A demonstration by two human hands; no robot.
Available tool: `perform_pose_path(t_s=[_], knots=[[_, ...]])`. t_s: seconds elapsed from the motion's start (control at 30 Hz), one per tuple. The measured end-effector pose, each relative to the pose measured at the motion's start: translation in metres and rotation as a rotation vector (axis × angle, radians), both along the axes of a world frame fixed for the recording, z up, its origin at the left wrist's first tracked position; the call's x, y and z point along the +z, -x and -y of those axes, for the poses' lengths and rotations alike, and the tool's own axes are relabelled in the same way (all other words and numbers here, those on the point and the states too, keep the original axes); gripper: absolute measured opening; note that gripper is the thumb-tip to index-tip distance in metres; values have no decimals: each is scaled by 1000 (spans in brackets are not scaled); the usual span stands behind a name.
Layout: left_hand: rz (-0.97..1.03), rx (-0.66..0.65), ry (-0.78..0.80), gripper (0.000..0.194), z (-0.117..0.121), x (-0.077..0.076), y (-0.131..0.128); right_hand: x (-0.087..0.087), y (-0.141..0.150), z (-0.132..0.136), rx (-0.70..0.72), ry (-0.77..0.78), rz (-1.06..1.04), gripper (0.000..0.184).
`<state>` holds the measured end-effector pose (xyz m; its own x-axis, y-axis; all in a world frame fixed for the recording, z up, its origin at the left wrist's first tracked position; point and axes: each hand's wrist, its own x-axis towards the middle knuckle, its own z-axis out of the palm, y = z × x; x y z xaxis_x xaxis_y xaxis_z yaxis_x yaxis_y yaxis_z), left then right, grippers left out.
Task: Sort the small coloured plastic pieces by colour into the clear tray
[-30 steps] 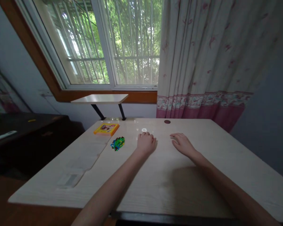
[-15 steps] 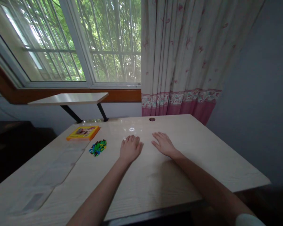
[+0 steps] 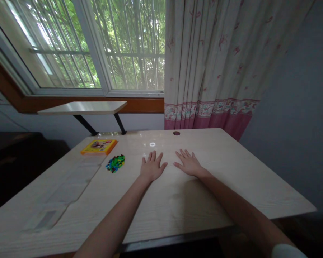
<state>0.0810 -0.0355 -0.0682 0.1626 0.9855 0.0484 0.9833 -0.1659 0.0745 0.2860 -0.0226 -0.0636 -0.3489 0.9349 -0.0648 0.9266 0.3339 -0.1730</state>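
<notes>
My left hand (image 3: 152, 167) lies flat on the pale wooden table (image 3: 156, 211), palm down, fingers spread, holding nothing. To its right, my right hand (image 3: 188, 163) also rests palm down with fingers apart and nothing in it. A gap of bare tabletop separates the two. Nearest to my left hand, on its left side, is a small pile of green, blue, yellow and dark toy bricks (image 3: 115, 163). Behind that pile lies a flat yellow-orange box (image 3: 99, 147) with a picture on its lid.
Clear plastic sheets or bags (image 3: 70, 186) stretch along the table's left side. A raised shelf (image 3: 86, 108) on black legs stands at the back left. Behind the table are a barred window and a floral curtain (image 3: 204, 71). A round dark hole (image 3: 176, 133) sits near the back edge.
The view has swung to the right, so the table's things appear further left. My fingers, closer together before, have spread out flat on both hands. The bricks and box look unmoved.
</notes>
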Motion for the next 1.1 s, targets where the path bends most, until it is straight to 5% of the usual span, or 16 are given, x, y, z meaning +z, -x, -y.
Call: perform_pose_path(t_s=[1.1], knots=[[-18, -12, -15, 63, 4, 2, 1, -1, -1, 0, 0, -35, -20, 74]])
